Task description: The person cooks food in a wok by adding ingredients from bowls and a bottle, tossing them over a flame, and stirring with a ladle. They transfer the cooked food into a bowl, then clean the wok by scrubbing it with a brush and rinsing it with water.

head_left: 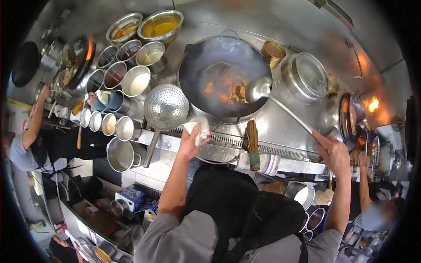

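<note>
A large dark wok (197,65) sits on the stove with steaming browned food pieces (232,90) at its bottom. My right hand (334,153) is closed round the handle of a long metal ladle (259,90), whose bowl rests over the wok's right side beside the food. Below the wok's lower left edge, my left hand (190,142) grips a folded white cloth (201,127). Left of that hand lies a perforated strainer (166,107), its handle pointing down. A bamboo brush (253,142) stands between my hands, below the wok.
Metal containers of sauces and seasonings (136,81) and two oil bowls (161,25) are at the left. A lidded pot (305,76) sits right of the wok. Co-workers (26,149) (379,210) stand at both sides. Flames (373,104) rise at the far right.
</note>
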Demonstrator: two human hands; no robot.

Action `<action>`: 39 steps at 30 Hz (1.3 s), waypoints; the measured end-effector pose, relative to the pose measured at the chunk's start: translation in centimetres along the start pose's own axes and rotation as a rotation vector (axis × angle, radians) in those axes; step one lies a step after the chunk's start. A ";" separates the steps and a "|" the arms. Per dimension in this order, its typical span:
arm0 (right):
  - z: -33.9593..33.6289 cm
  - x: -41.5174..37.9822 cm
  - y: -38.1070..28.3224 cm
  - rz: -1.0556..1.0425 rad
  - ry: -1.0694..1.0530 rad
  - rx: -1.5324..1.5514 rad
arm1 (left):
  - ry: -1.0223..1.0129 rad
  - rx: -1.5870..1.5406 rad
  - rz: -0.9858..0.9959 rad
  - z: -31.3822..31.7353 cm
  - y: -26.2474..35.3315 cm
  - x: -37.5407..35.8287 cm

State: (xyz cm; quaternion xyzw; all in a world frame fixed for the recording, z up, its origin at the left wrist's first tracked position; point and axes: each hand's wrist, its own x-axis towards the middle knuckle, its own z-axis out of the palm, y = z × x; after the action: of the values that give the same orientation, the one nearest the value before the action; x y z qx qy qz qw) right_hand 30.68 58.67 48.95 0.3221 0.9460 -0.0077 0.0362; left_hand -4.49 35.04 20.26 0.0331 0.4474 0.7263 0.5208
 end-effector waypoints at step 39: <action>3.3 -0.2 -5.3 0.244 -0.574 0.657 | 0.088 -0.108 -0.209 12.3 -1.6 -2.9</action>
State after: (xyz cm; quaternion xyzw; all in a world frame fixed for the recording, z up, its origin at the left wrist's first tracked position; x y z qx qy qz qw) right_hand 27.81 54.26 45.65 0.4105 0.8001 -0.3923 0.1935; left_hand 4.33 40.37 27.72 -0.0737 0.4313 0.6917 0.5745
